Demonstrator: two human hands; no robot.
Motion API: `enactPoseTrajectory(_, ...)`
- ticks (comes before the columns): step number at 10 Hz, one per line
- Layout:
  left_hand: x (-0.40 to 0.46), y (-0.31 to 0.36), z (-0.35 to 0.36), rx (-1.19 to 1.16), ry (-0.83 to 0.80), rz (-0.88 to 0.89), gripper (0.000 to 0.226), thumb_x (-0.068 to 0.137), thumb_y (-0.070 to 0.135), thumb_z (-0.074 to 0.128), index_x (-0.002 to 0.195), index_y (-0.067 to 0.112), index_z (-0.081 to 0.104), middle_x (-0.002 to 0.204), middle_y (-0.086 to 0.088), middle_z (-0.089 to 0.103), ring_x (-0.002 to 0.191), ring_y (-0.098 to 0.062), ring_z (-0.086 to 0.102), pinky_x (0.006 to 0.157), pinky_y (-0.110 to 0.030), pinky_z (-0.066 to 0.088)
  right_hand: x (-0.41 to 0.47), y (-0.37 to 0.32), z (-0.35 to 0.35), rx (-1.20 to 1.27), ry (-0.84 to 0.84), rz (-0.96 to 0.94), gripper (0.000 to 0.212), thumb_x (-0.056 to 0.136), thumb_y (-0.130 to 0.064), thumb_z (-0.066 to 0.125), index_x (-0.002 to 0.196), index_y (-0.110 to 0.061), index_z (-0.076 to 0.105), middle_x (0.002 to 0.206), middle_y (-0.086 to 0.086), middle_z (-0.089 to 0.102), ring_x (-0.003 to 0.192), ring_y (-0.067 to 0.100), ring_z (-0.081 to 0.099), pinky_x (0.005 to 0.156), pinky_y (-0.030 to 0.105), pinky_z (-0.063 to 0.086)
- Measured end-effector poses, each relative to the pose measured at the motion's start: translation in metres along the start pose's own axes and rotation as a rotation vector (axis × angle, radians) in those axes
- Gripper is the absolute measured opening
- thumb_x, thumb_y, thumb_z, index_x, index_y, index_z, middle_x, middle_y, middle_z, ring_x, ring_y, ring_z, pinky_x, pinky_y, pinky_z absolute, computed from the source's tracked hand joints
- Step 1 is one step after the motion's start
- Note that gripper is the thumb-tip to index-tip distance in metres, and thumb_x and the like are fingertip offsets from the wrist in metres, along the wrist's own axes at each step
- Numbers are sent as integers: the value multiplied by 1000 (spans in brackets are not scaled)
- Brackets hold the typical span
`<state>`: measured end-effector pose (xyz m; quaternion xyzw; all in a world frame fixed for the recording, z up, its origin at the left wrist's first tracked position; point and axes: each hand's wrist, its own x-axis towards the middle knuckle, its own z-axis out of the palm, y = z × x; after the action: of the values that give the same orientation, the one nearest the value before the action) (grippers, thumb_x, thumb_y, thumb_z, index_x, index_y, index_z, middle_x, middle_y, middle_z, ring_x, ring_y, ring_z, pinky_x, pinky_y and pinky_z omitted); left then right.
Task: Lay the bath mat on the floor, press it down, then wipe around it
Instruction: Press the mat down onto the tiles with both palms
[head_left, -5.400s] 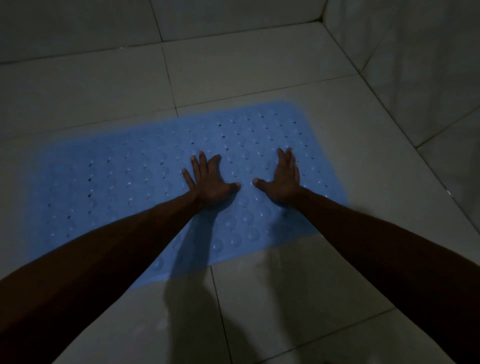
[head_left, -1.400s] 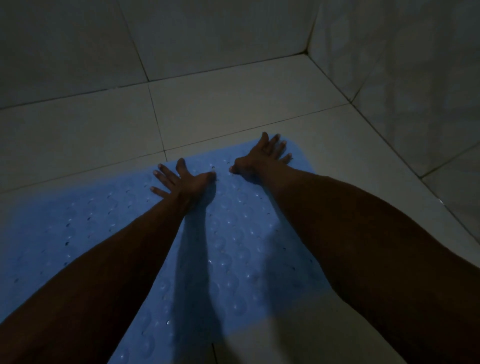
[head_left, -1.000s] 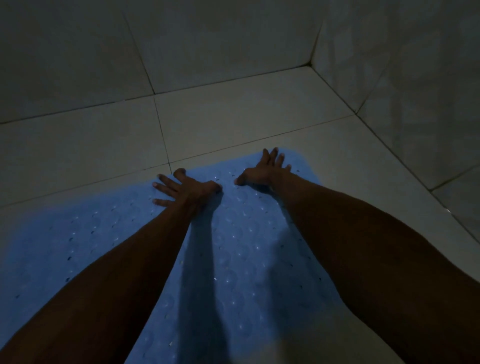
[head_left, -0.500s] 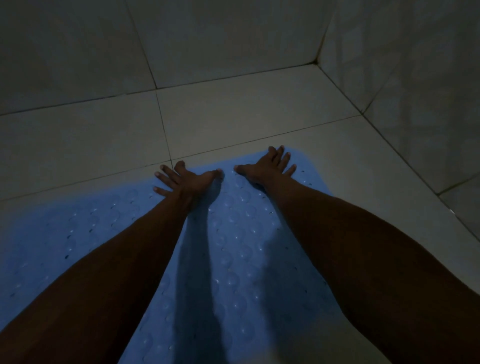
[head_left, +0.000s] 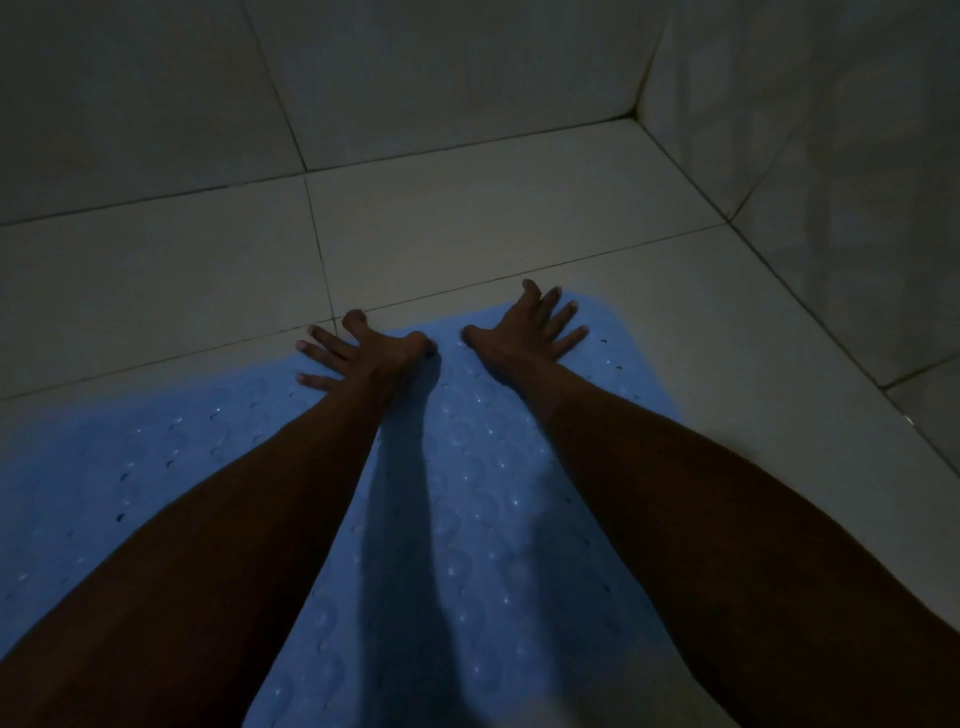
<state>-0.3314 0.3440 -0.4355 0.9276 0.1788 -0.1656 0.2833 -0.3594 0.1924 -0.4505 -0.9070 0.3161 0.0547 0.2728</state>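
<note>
A light blue bath mat (head_left: 467, 493) with rows of round bumps and small holes lies flat on the pale tiled floor (head_left: 467, 223). Both my arms stretch forward over it. My left hand (head_left: 363, 351) presses flat on the mat's far edge with fingers spread, the fingertips reaching onto the tile. My right hand (head_left: 527, 332) presses flat on the far right corner of the mat, fingers fanned out. The two thumbs point toward each other with a small gap between them. My forearms hide parts of the mat.
The room is dim. A tiled back wall (head_left: 415, 78) rises beyond the floor and a tiled side wall (head_left: 831, 156) stands close on the right, meeting in a corner (head_left: 636, 111). Bare floor tile lies between the mat and both walls.
Since five seconds ago both hands moved from the mat's middle to its far edge. In the last second the right hand's fingers spread wider; the left hand barely shifted.
</note>
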Motion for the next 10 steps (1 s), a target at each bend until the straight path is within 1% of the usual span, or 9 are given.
enactPoseTrajectory(1,4,4,-8,13,-48,-31,102,74,54,64,154,19,11,159,-17,-8,145,-41,-9,115,-62,-2,1,0,-1,-9,-40,8,116,72,-63,68,154,-19,-1,159,17,-22,141,42,-29,107,62,-24)
enactPoseTrajectory(2,12,0,12,-10,59,-8,98,71,52,63,150,16,19,158,-23,-4,144,-45,-7,113,-65,0,1,3,-6,-26,-109,-4,119,74,-66,67,155,-16,-6,158,15,-27,141,41,-31,110,61,-21)
enactPoseTrajectory(3,-2,8,22,46,251,101,82,73,42,59,144,14,29,158,-26,1,144,-46,-9,111,-67,-2,8,22,-22,-14,-134,-87,109,81,-63,62,155,-19,-5,161,10,-22,146,35,-22,116,56,-12)
enactPoseTrajectory(4,-7,27,16,7,18,173,71,82,25,62,145,18,29,160,-19,-6,145,-39,-16,116,-52,-7,17,56,-38,-45,9,-100,88,90,-56,52,155,-23,1,163,5,-17,148,28,-18,118,54,-9)
enactPoseTrajectory(5,-22,35,32,-25,1,183,83,81,45,66,148,20,25,160,-17,-11,144,-38,-20,114,-51,-12,23,76,-45,-84,-66,-22,94,88,-68,46,156,-23,-2,162,4,-20,147,27,-22,117,54,-13)
enactPoseTrajectory(6,-29,34,46,0,32,170,109,70,70,65,152,20,14,158,-17,-18,143,-35,-26,112,-51,-19,24,72,-44,-44,-95,18,101,82,-76,44,155,-24,-4,161,2,-21,147,24,-24,116,53,-17)
enactPoseTrajectory(7,-24,37,47,35,33,126,124,59,84,60,153,22,8,157,-16,-23,141,-34,-30,110,-53,-22,24,71,-40,-49,-79,41,109,77,-81,45,155,-24,-6,161,1,-23,146,24,-26,114,52,-19)
enactPoseTrajectory(8,-24,40,50,60,8,102,128,55,84,63,152,22,8,157,-15,-24,140,-34,-31,110,-54,-22,25,71,-40,-45,-82,51,111,76,-80,48,155,-24,-6,161,1,-24,146,23,-27,114,52,-20)
enactPoseTrajectory(10,-25,66,38,43,10,-54,123,58,56,79,151,12,12,158,-21,-16,143,-42,-19,115,-59,-8,27,68,-40,39,-57,95,115,71,-75,58,156,-26,-2,162,-2,-20,147,20,-24,115,51,-19)
